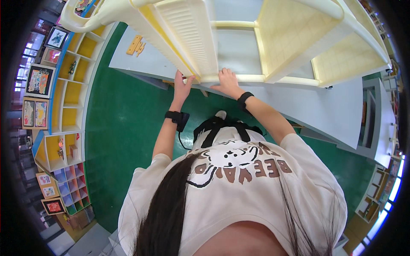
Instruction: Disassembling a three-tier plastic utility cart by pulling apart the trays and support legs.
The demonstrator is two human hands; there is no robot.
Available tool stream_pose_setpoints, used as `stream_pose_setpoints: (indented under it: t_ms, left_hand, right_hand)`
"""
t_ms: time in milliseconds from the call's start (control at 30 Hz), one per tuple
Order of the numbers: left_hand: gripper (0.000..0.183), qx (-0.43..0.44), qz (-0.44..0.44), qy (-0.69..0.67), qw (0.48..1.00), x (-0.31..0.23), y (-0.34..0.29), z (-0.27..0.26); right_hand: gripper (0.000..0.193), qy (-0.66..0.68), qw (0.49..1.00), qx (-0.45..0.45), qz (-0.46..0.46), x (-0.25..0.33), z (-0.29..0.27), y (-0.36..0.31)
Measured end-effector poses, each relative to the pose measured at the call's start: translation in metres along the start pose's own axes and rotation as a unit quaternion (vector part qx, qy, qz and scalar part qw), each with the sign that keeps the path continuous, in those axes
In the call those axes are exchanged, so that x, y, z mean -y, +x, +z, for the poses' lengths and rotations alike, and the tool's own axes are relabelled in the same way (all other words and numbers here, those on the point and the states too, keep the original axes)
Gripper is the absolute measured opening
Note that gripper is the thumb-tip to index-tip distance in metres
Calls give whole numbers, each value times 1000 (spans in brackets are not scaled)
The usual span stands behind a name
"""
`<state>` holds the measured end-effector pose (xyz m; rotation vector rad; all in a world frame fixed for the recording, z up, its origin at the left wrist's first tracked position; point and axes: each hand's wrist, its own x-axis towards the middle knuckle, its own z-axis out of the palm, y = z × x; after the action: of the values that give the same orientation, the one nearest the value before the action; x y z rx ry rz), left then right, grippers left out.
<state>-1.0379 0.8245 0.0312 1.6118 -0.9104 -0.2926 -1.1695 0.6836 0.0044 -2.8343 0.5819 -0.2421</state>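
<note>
A large cream plastic shelf rack with slatted and textured panels rests on the grey table. My left hand holds the near lower corner of its slatted panel, fingers and thumb closed around the edge. A yellow strip runs along that panel, down to my left hand. Farther right, my right hand grips the rack's near bottom bar, its fingers over the top and its thumb pointing left. Both wrists wear black bands, and a dark device hangs at the left one.
Small wooden pieces lie on the grey table, left of the rack. White cubbyholes with yellow backs and framed pictures line the left side. The green floor shows below. A grey cabinet stands at the right.
</note>
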Motion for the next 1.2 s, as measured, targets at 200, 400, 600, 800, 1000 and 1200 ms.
stream_pose_setpoints:
  t_ms: [200,400,600,800,1000,1200]
  left_hand:
    - [36,-19,-16,-25,999,8,-3,3]
    - [28,-66,-17,-59,996,-1,-4,11]
    - [26,-88,-14,-57,994,-18,6,7]
    - [24,-93,-21,-64,993,-23,10,6]
    - [25,-100,-44,-78,991,-23,12,5]
    - [24,-105,-32,-95,989,-24,11,7]
  right_hand:
    - [63,34,998,56,-23,2,10,12]
    - [59,48,993,-1,-110,10,20,18]
    - [55,83,985,-32,-148,16,16,28]
    - [58,62,986,-71,-136,22,15,24]
    - [53,63,988,-81,-117,18,25,32]
    - [44,17,980,-155,-122,18,27,28]
